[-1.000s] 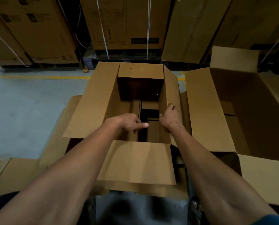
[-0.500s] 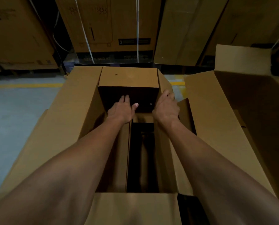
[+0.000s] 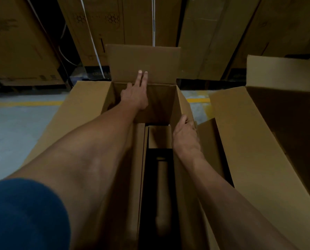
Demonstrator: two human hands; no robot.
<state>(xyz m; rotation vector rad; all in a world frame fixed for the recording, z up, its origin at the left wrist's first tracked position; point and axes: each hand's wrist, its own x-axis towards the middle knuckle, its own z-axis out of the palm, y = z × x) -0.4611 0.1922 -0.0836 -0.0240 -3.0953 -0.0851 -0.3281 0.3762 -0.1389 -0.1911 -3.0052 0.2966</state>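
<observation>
Both of my bare hands were at the far end of the long brown cardboard box [image 3: 159,103], which lay open on the grey concrete floor [image 3: 15,127] straight ahead of me, running away from my body. My left hand [image 3: 134,95] reached over the box's far wall. Its fingers [image 3: 143,76] were straight and close together, pressed flat against the inner face of the upright far end flap [image 3: 143,60]. My right hand [image 3: 185,134] sat at the box's right wall, nearer to me than the left. Its thumb lay on the inside and its fingers curled over the wall's top edge, gripping the cardboard.

Inside, folded cardboard inserts [image 3: 159,137] lined a narrow dark slot, and a pale rounded cardboard piece [image 3: 162,192] lay along the bottom of it. The box's long left flap [image 3: 74,114] was splayed outward. A second open cardboard box [image 3: 259,141] lay just beside it on my right. Tall strapped cartons [image 3: 114,24] stood behind, past a yellow floor line [image 3: 24,103]. A dark blue sleeve [image 3: 24,213] covered my left upper arm.
</observation>
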